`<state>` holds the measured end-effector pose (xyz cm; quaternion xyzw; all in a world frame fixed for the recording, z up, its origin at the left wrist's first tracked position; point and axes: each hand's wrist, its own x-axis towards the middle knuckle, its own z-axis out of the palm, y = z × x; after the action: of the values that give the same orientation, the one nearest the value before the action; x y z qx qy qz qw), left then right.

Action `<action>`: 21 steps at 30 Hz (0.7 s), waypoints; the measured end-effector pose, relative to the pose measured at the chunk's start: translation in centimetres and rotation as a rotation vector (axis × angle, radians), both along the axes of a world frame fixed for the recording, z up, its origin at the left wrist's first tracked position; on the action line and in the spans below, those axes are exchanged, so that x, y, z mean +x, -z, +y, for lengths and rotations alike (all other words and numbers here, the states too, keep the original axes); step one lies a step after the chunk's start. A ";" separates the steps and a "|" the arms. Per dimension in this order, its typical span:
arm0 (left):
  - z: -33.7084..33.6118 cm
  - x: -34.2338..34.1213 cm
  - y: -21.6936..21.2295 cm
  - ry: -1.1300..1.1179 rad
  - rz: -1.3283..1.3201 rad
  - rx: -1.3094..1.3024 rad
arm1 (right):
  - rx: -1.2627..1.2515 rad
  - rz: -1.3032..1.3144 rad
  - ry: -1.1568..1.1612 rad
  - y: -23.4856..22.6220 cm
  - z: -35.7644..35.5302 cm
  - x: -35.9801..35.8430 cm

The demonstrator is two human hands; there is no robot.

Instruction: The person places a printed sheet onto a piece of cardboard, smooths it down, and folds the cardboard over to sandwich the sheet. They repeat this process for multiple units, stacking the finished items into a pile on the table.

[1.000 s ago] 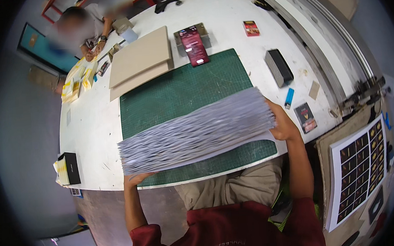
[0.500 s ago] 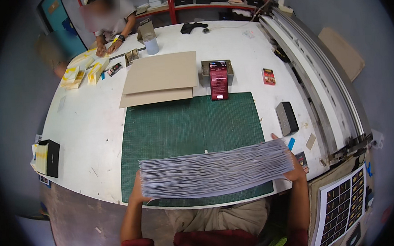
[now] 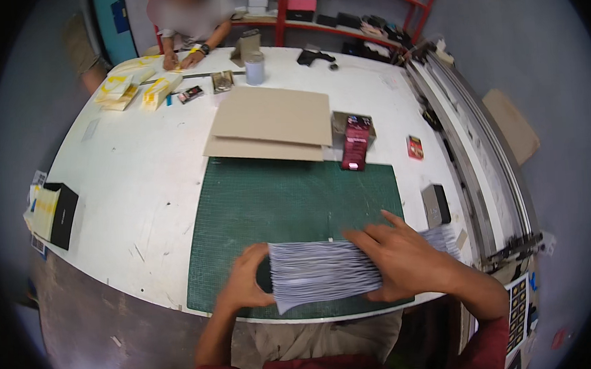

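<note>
A thick stack of paper sheets (image 3: pixel 314 272) with wavy, pale grey edges lies across the near side of the green cutting mat (image 3: pixel 290 202). My left hand (image 3: pixel 239 282) curves around its left end, with fingers at the far corner and thumb at the near one; a gap shows between palm and stack. From above, my right hand (image 3: pixel 408 255) grips the stack right of its middle, fingers over the far edge and thumb at the near edge. The stack's right end pokes out beyond that hand, partly hidden by it.
Beyond the mat lie brown cardboard sheets (image 3: pixel 274 115) and a lit phone (image 3: pixel 356 142) leaning on a small box. A dark grey block (image 3: pixel 437 204) and red pack (image 3: pixel 415 147) sit rightward, beside a long metal rail (image 3: pixel 487 166). A black box (image 3: pixel 66 213) stands left. Another person (image 3: pixel 194 28) works opposite.
My right hand has moved from the stack's right end inward and over its top. My left hand has shifted right with the stack's left end. The view has also turned somewhat.
</note>
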<state>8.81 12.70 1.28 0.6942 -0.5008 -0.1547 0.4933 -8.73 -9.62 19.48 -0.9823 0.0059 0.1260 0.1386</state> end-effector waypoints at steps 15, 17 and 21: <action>0.7 -1.1 -2.3 -0.076 0.068 -0.216 | 0.107 -0.067 -0.019 -1.4 -0.7 -0.5; 1.7 -1.2 -1.7 -0.185 0.161 -0.429 | 0.178 -0.089 0.055 -3.2 -0.4 -1.3; 3.0 -5.0 3.0 -0.046 0.849 -0.881 | 0.399 -0.228 0.145 -4.2 -0.7 -3.6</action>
<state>3.77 15.69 -1.77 0.3133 -0.2626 -0.1854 0.8936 -12.38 -10.28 23.72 -0.9403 0.0355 0.0029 0.3383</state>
